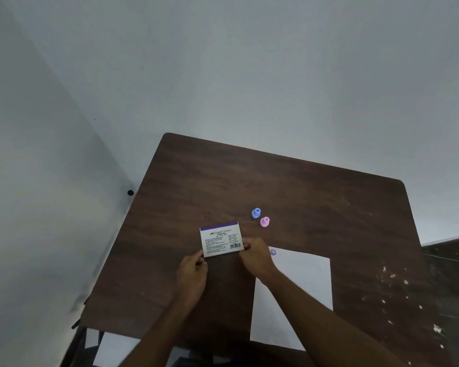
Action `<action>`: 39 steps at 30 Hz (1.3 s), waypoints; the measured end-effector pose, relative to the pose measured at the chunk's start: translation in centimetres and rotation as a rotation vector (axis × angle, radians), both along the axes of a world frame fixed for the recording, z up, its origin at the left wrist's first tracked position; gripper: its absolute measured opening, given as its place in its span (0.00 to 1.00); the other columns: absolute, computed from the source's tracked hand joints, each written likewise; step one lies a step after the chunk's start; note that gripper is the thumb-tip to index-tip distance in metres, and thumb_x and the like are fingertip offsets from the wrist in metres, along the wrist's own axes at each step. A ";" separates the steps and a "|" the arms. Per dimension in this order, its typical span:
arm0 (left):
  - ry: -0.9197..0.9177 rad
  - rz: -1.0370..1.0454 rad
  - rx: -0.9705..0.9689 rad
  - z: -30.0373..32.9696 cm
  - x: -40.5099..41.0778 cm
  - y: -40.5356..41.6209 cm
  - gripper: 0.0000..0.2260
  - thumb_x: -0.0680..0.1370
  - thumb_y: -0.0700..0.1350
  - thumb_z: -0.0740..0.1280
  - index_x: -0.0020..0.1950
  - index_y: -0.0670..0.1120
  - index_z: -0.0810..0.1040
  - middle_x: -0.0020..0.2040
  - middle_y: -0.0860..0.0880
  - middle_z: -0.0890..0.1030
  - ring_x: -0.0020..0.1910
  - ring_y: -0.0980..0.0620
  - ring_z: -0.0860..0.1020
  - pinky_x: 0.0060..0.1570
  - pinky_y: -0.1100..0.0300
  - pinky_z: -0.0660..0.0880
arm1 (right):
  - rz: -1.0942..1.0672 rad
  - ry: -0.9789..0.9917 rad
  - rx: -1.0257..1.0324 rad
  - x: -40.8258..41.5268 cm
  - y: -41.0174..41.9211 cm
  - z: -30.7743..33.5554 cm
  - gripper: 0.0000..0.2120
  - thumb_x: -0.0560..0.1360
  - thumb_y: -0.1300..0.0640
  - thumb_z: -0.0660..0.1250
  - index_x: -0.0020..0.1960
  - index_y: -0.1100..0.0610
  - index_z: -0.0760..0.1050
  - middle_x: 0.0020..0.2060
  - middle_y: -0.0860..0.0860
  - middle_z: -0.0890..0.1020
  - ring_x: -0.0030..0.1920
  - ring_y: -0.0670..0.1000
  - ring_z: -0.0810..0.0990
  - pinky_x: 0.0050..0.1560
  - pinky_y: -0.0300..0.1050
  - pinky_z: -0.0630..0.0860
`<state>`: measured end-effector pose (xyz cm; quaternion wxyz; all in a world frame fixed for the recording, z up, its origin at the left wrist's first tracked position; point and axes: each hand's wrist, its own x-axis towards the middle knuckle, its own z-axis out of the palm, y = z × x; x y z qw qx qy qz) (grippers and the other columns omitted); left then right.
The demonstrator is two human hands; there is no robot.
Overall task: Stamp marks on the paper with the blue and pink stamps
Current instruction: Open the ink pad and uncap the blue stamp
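**A:** Starting nearest: anything on the white sheet of paper (pixel 302 282)?

**B:** Lying flat on the dark wood-grain table (pixel 249 181), toward the near right edge, partly crossed by the right forearm. Marked once only: a small round purple stamp mark (pixel 273 252) at the far left corner. Otherwise blank, as far as visible.

**A:** So how far along?

**B:** Early, by the look of it. One print down, most of the sheet bare. Cannot tell which stamp made it.

**A:** And the hands?

**B:** Both reaching forward from the near edge, forearms angled inward. Left hand (pixel 192 271) curled, fingers pinching the near left corner of a white rectangular stamp-pad box with a purple top band (pixel 221 239). Right hand (pixel 256 256) knuckles-up, fingers closed on the box's near right corner. Box printed face up and apparently closed, just left of the paper's far corner. Probably being opened or shut; impossible to say which.

**A:** Farther out?

**B:** Small blue plastic knob-shaped stamp (pixel 256 213) and matching pink plastic stamp (pixel 264 221), close together, pink slightly nearer and to the right. Both beyond the box, apart from it, held by neither hand.

**A:** What remains?

**B:** Likely inking each stamp and pressing more marks onto the sheet.

**A:** Beyond that?

**B:** Plain pale wall (pixel 223 62).
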<state>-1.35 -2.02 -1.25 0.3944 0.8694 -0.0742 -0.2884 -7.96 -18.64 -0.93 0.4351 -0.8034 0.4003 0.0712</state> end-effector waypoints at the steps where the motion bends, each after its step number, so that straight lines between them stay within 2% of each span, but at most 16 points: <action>1: -0.003 0.006 -0.002 -0.1 0.0 -0.1 0.17 0.77 0.36 0.65 0.66 0.42 0.77 0.53 0.44 0.78 0.52 0.49 0.78 0.59 0.56 0.73 | -0.002 -0.003 0.004 0.1 0.0 -0.1 0.14 0.74 0.67 0.64 0.57 0.58 0.80 0.57 0.53 0.82 0.56 0.51 0.81 0.50 0.35 0.75; 6: -0.073 0.037 -0.009 0.1 0.0 -0.1 0.15 0.77 0.36 0.65 0.63 0.43 0.79 0.55 0.45 0.80 0.53 0.51 0.77 0.57 0.61 0.71 | -0.054 -0.005 -0.030 0.2 -0.7 -0.3 0.11 0.74 0.66 0.65 0.53 0.58 0.81 0.55 0.53 0.83 0.55 0.50 0.80 0.52 0.42 0.78; 10: -0.195 0.050 -0.023 1.2 0.9 -0.4 0.11 0.78 0.37 0.65 0.58 0.43 0.82 0.53 0.47 0.83 0.49 0.57 0.76 0.52 0.65 0.69 | -0.141 -0.060 -0.115 0.8 -1.5 0.3 0.07 0.74 0.66 0.64 0.46 0.58 0.80 0.48 0.53 0.84 0.48 0.48 0.80 0.46 0.37 0.74; 14: -0.221 0.082 -0.056 2.4 3.0 -1.1 0.10 0.77 0.39 0.66 0.54 0.46 0.84 0.49 0.50 0.84 0.47 0.56 0.79 0.50 0.63 0.73 | -0.172 -0.102 -0.109 2.2 -2.3 0.9 0.07 0.76 0.64 0.62 0.49 0.59 0.79 0.45 0.54 0.84 0.45 0.48 0.80 0.47 0.39 0.76; 18: -0.192 0.064 -0.099 2.2 5.6 -2.0 0.08 0.78 0.43 0.65 0.49 0.56 0.81 0.43 0.59 0.80 0.42 0.62 0.78 0.44 0.65 0.76 | -0.140 -0.138 -0.068 3.7 -2.9 1.2 0.08 0.79 0.61 0.61 0.51 0.58 0.78 0.44 0.51 0.83 0.45 0.47 0.80 0.49 0.41 0.79; 21: -0.155 0.043 -0.099 1.3 7.2 -2.8 0.10 0.79 0.44 0.64 0.56 0.55 0.81 0.44 0.63 0.76 0.44 0.64 0.77 0.40 0.72 0.70 | -0.070 -0.195 0.070 4.5 -3.3 1.1 0.09 0.77 0.59 0.64 0.57 0.55 0.76 0.49 0.50 0.82 0.50 0.47 0.80 0.51 0.40 0.78; 25: -0.012 0.018 -0.069 -0.1 9.1 -3.7 0.17 0.79 0.43 0.62 0.67 0.55 0.75 0.55 0.54 0.76 0.47 0.61 0.74 0.47 0.63 0.73 | -0.028 -0.189 0.128 5.5 -3.9 0.1 0.13 0.77 0.58 0.66 0.60 0.57 0.76 0.54 0.52 0.83 0.54 0.49 0.80 0.56 0.46 0.79; 30: 0.100 0.031 -0.086 -0.8 9.7 -4.5 0.21 0.79 0.40 0.61 0.70 0.54 0.72 0.55 0.55 0.75 0.44 0.61 0.75 0.43 0.64 0.73 | -0.045 -0.069 0.079 6.5 -4.1 -0.9 0.13 0.75 0.59 0.65 0.60 0.54 0.76 0.54 0.50 0.82 0.50 0.45 0.78 0.46 0.35 0.74; 33: 0.138 0.074 -0.086 -1.2 9.7 -4.9 0.20 0.79 0.39 0.61 0.71 0.52 0.72 0.59 0.52 0.77 0.48 0.58 0.77 0.41 0.66 0.72 | -0.042 -0.059 0.052 6.8 -4.0 -1.2 0.11 0.75 0.59 0.64 0.58 0.54 0.77 0.52 0.50 0.82 0.50 0.46 0.79 0.41 0.30 0.71; 35: 0.189 0.118 -0.097 -1.4 9.6 -5.3 0.20 0.80 0.39 0.62 0.71 0.51 0.71 0.62 0.49 0.77 0.51 0.57 0.77 0.41 0.65 0.73 | -0.037 -0.040 0.025 6.7 -3.8 -1.2 0.11 0.76 0.59 0.63 0.58 0.55 0.77 0.53 0.52 0.82 0.52 0.48 0.79 0.45 0.34 0.73; 37: 0.199 0.134 -0.095 -1.2 9.4 -5.7 0.19 0.80 0.39 0.61 0.71 0.49 0.71 0.63 0.48 0.78 0.47 0.60 0.76 0.40 0.64 0.73 | -0.014 -0.025 -0.011 6.8 -3.8 -1.2 0.12 0.77 0.60 0.62 0.58 0.56 0.76 0.54 0.53 0.81 0.53 0.49 0.79 0.51 0.40 0.76; 39: 0.144 0.125 -0.042 -0.8 9.2 -6.1 0.20 0.80 0.40 0.62 0.72 0.48 0.69 0.62 0.46 0.78 0.47 0.59 0.75 0.46 0.59 0.76 | 0.017 0.022 -0.047 7.1 -3.9 -1.0 0.12 0.77 0.61 0.61 0.59 0.57 0.76 0.56 0.54 0.81 0.54 0.50 0.78 0.54 0.42 0.75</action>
